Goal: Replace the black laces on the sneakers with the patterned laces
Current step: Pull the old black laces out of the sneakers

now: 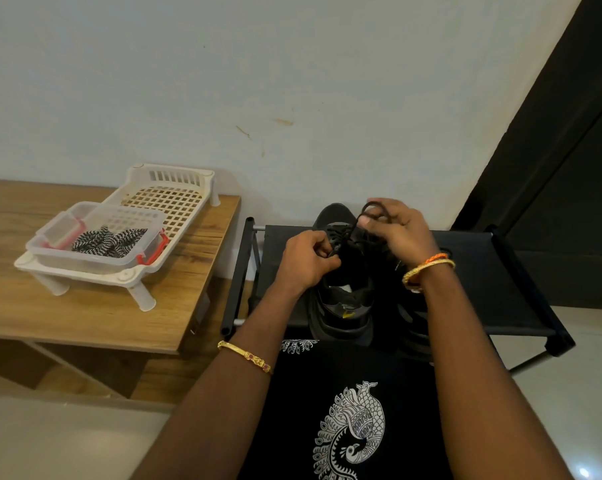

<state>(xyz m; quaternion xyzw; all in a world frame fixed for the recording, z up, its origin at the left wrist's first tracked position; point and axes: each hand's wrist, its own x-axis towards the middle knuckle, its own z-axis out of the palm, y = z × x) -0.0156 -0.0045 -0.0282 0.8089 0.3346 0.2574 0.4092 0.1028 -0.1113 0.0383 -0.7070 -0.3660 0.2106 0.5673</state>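
Both hands, left [306,259] and right [398,230], pinch black laces [356,233] over the sneaker [341,306].

A home, by the look of it: a low black fabric shoe rack [500,271] stands against a scuffed white wall [223,81] on pale floor tiles [50,441], beside a wood-grain counter [85,317] bearing a plastic household rack [175,199].

sneaker [341,299]: matt black, cloth-like
rack shelf [500,282]: matt black cloth
side table [95,317]: wood-grain, smooth
container [85,258]: clear plastic
bangle [427,270]: glossy gold metal
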